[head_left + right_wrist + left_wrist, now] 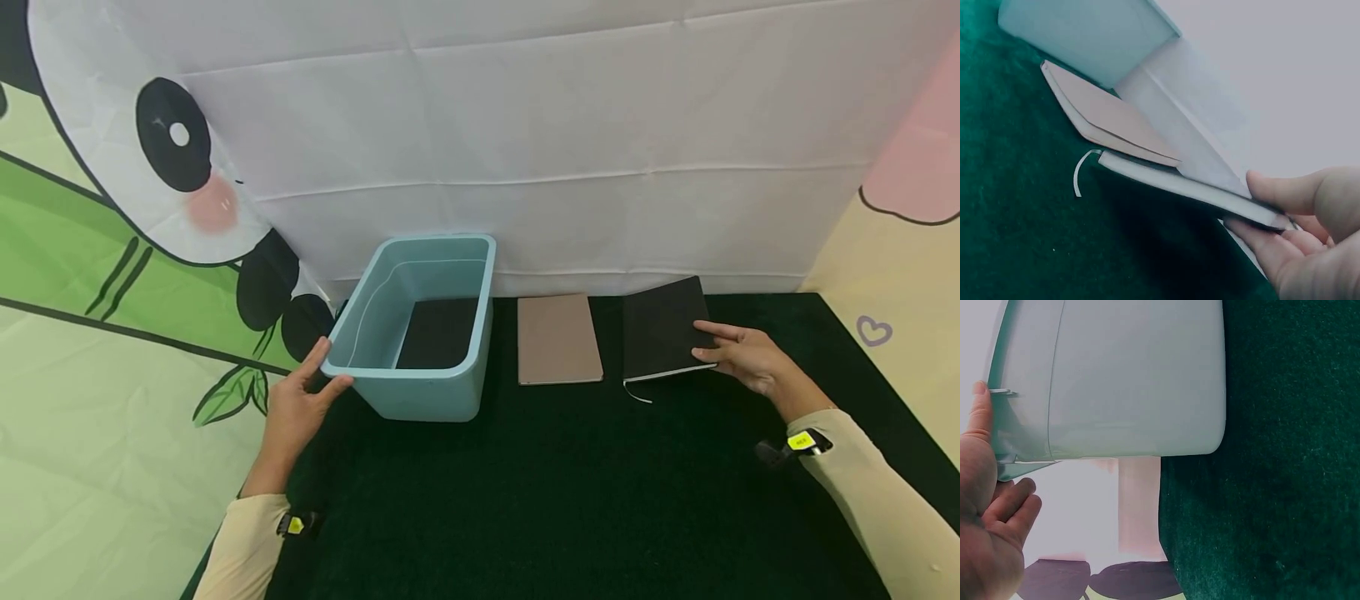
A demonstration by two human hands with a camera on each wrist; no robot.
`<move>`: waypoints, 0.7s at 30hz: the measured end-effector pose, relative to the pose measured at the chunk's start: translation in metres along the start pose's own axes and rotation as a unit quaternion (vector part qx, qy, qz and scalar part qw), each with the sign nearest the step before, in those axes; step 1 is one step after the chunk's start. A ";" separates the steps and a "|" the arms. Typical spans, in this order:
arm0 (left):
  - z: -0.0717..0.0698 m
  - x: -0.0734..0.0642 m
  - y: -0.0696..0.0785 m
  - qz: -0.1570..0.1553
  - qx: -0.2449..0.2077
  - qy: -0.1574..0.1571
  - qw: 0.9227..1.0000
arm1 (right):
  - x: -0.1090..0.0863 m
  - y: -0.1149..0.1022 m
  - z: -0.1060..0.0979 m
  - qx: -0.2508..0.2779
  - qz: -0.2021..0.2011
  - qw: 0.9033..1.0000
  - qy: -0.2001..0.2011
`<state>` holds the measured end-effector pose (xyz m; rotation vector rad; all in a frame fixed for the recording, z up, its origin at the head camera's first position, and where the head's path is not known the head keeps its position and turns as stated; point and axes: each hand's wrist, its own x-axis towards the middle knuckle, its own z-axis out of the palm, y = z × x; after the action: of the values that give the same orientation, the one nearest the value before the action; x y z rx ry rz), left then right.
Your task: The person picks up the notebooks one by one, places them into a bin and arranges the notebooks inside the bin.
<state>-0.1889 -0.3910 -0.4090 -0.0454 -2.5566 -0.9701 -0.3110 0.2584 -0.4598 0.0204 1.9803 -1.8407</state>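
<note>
My left hand (294, 410) holds a light blue plastic bin (427, 396) at its near left corner, with the thumb on the front rim and the fingers along the left side. Inside the bin, a flat black rectangular item (437, 333) lies on the bottom. At the right, a black notebook (662, 329) is gripped by its right edge in my right hand (750, 362). In the right wrist view, this notebook's pale page edge (1185, 190) slants above its shadow, and a white ribbon (1077, 175) hangs from one corner.
Between the bin and the black notebook, a beige notebook (558, 340) lies on the dark green cloth (525, 492). Behind the table hangs a white sheet (562, 167), with printed cartoon cloth at both sides.
</note>
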 end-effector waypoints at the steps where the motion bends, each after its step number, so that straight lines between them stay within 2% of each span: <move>1: 0.000 0.000 0.000 0.000 0.000 0.000 1.000 | 0.000 0.000 0.000 0.013 -0.001 1.000 -0.002; 10: -0.001 -0.001 0.002 -0.008 0.000 -0.007 1.000 | -0.003 -0.003 0.002 0.128 -0.003 0.992 -0.010; 16: -0.002 -0.001 0.003 -0.008 0.004 -0.006 1.000 | -0.010 -0.006 0.003 0.221 -0.021 0.975 -0.021; 21: -0.001 0.000 0.002 -0.007 0.002 -0.005 1.000 | -0.014 -0.007 0.002 0.268 -0.036 0.962 -0.033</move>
<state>-0.1877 -0.3900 -0.4067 -0.0325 -2.5709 -0.9722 -0.3001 0.2594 -0.4492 0.0496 1.4004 -2.3371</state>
